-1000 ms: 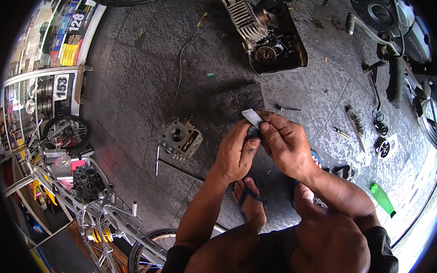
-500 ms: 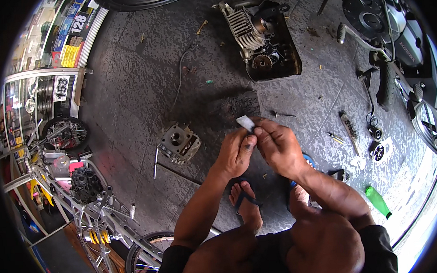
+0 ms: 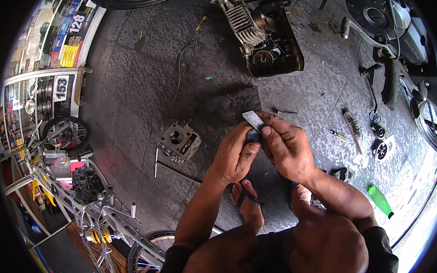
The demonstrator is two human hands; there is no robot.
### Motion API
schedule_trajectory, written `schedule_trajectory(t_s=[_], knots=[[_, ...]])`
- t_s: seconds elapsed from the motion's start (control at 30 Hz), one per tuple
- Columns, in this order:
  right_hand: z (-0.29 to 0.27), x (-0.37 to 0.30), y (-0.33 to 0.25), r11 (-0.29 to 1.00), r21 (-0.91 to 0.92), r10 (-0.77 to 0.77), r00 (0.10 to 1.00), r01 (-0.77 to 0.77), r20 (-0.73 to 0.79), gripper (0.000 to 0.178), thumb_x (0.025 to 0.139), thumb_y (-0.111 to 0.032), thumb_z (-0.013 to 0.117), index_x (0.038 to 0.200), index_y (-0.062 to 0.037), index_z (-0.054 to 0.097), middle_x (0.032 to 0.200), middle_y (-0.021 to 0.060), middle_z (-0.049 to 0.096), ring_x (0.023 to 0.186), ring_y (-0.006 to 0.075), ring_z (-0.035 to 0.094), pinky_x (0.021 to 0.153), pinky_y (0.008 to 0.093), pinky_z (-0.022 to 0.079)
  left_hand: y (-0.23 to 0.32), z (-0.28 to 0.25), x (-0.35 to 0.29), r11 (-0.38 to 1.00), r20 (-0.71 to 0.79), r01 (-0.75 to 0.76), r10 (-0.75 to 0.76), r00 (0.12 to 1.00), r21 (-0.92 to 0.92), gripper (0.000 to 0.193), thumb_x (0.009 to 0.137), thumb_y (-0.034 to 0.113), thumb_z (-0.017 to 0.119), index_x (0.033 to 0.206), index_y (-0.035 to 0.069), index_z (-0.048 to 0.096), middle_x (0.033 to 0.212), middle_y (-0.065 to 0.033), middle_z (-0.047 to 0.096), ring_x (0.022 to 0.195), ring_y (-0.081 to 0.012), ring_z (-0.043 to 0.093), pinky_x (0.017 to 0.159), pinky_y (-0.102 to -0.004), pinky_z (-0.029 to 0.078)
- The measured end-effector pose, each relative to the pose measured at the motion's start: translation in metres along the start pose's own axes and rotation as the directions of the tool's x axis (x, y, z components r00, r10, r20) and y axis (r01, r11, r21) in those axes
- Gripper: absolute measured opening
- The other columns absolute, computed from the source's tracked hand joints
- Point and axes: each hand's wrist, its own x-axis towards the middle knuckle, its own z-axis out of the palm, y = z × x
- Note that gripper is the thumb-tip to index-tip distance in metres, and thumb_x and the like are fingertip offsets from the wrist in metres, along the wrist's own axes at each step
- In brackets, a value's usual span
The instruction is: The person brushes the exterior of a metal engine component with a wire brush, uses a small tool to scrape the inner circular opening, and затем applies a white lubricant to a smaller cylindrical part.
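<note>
Your knees and a sandalled foot (image 3: 248, 203) fill the bottom of the view, on the grey concrete floor (image 3: 140, 105). Just above them, both hands meet, touching. Your left hand (image 3: 236, 155) is clenched around a small dark round part (image 3: 253, 135), thumb and fingers pinching it. Your right hand (image 3: 288, 146) grips a thin flat grey strip (image 3: 252, 119), pressed against the top of that round part. Part and strip sit together between the two hands, held up off the floor.

Left of the hands, near: a grey metal cylinder head (image 3: 179, 141) lying on the floor, with a thin metal rod (image 3: 156, 162) beside it.

Right, lower: a green plastic bottle (image 3: 379, 200) on its side. Farther right: a flat worn file or brush (image 3: 352, 127) and small round black parts (image 3: 381, 150).

Far top: a finned engine block in a dark tray (image 3: 265, 36). Top right corner: a motorcycle (image 3: 392, 19). Left edge: a bare silver frame with a yellow spring (image 3: 99, 234).
</note>
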Motion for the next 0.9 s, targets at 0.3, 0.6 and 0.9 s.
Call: schedule_trajectory(t_s=[0.3,0.6,0.9], knots=[[0.000,-0.001,0.009,0.976,-0.208,-0.074,0.997,0.068,-0.023,0.033,0.100,-0.004,0.056,0.131,0.0057,0.060,0.086,0.0217,0.071,0.075,0.0217,0.074,0.064,0.0315,0.055,-0.005,0.007,-0.004,0.996,0.003,-0.001,0.001,1.000,0.086,0.044,0.106,0.039,0.046,0.106,-0.003,0.057,0.083,-0.0192,0.060,0.071,-0.0366,0.062,0.064,-0.0440,0.048],[-0.004,-0.001,0.007,0.977,-0.186,-0.081,0.990,0.102,0.115,0.031,0.101,-0.008,0.057,0.130,0.0047,0.061,0.083,0.0186,0.071,0.074,0.0212,0.073,0.065,0.0317,0.055,-0.020,-0.005,-0.012,0.994,0.138,0.067,-0.054,0.989,-0.090,0.037,0.104,0.034,0.049,0.090,0.001,0.057,0.069,-0.0126,0.057,0.060,-0.0269,0.056,0.058,-0.0387,0.043],[-0.014,-0.001,-0.003,0.855,-0.515,-0.112,0.990,0.051,-0.088,0.034,0.103,-0.007,0.052,0.133,0.0051,0.057,0.079,0.0195,0.069,0.072,0.0252,0.071,0.064,0.0337,0.051,-0.001,0.001,-0.010,0.994,0.035,0.092,-0.090,0.995,-0.061,0.041,0.104,0.042,0.050,0.099,0.001,0.056,0.075,-0.0098,0.054,0.063,-0.0217,0.053,0.060,-0.0348,0.044]])
